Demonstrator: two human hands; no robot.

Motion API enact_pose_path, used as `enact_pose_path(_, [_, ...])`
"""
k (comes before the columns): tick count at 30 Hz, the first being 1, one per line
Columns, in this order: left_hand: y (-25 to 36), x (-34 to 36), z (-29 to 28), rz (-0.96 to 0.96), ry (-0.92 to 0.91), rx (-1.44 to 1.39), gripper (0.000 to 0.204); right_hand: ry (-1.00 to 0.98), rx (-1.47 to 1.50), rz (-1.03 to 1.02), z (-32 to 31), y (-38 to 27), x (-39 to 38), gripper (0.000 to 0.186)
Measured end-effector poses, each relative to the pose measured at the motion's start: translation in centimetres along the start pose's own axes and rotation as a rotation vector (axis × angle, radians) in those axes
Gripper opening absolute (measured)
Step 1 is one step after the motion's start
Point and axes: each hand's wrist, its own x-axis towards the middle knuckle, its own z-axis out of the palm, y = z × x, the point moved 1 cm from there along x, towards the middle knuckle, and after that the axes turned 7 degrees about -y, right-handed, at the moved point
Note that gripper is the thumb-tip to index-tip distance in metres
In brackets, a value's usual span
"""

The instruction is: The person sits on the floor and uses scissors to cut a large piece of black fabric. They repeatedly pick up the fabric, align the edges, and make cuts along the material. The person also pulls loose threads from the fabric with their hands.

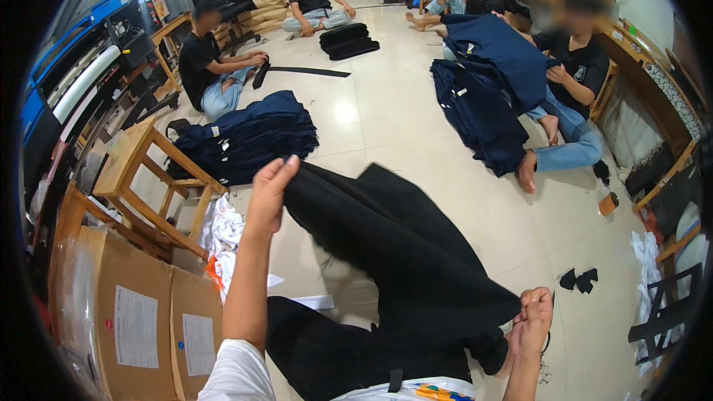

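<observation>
Two bare hands are stretching out a black cloth piece (401, 234) right in front of the camera, up over the wearer's lap. Left hand (273, 186) has the upper left end pinched, thumb on top; can't really tell how the other fingers sit behind the fabric. Right hand (532, 316) is nipping the lower right corner between thumb and curled fingers, so the cloth hangs in a slanted sheet between the two, with a few loose threads off its lower left edge. Below it are the wearer's black trousers (319, 341), and the black on black makes the border kinda hard to read.

Past the cloth, a dark navy garment pile (252, 134) lies on the tile floor (386, 130) beside a wooden stool (137, 160). Some white cloth (223, 224) is bunched up near the stool's legs, and two cardboard boxes (137, 308) stand at the lower left. Over on the right, a co-worker (583, 67) in a black shirt holds a navy garment (497, 52) above another navy stack (471, 115). On the left, a seated person (200, 63) has a long black strip (308, 71) at hand. Couple of small black scraps (579, 280) lie near the right hand, too.
</observation>
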Motion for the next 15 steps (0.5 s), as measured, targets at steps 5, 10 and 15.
enact_pose_path(5, [7.2,-5.5,0.7,0.21,0.153,-0.089,0.017,-0.112,0.018,-0.174,-1.3,-2.1,2.5,0.016])
enact_pose_path(10, [10.5,-12.1,1.8,0.299,0.197,-0.015,0.022,-0.155,-0.021,-0.181,1.9,-6.3,3.4,0.018])
enact_pose_path(15, [10.7,-16.7,-2.9,0.47,0.43,0.051,0.024,-0.279,0.316,0.111,3.1,-6.1,5.1,0.014])
